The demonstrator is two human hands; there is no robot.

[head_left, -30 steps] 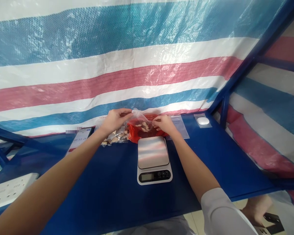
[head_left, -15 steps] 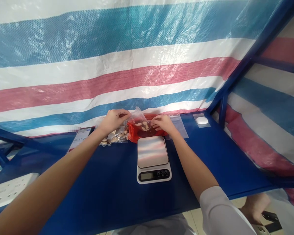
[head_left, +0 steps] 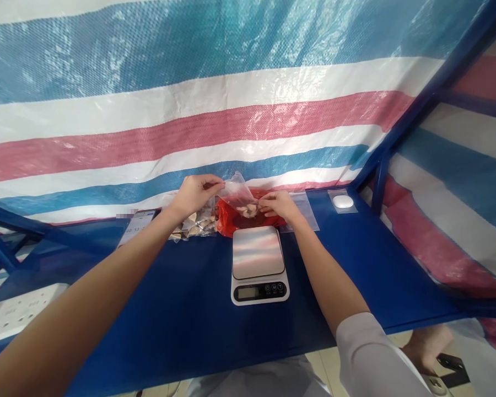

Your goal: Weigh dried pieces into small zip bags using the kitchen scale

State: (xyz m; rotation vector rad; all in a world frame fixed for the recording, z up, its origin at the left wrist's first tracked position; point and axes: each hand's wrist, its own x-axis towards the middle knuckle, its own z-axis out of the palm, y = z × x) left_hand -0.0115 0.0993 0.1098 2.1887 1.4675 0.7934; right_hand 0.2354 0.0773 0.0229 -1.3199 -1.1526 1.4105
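A small clear plastic bag [head_left: 237, 192] with a few pale pieces inside hangs between both hands at the back of the blue table [head_left: 182, 298]. My left hand [head_left: 196, 193] pinches the bag's upper left edge. My right hand [head_left: 278, 204] pinches its lower right edge. Under the bag lies a red bag [head_left: 231, 218] of dark pieces. A digital scale [head_left: 259, 263] with a bare steel plate stands just in front of the hands.
A clear bag of pale chunks [head_left: 194, 223] lies left of the red one. A phone [head_left: 133, 227] lies further left, a white power strip [head_left: 12, 314] at the left edge. Flat clear bags [head_left: 306, 209] and a white round object [head_left: 342, 201] lie to the right. A striped tarpaulin [head_left: 231, 110] forms the back wall.
Both hands have lifted the small clear bag slightly and kept their pinch on it. The view has shifted a little downward.
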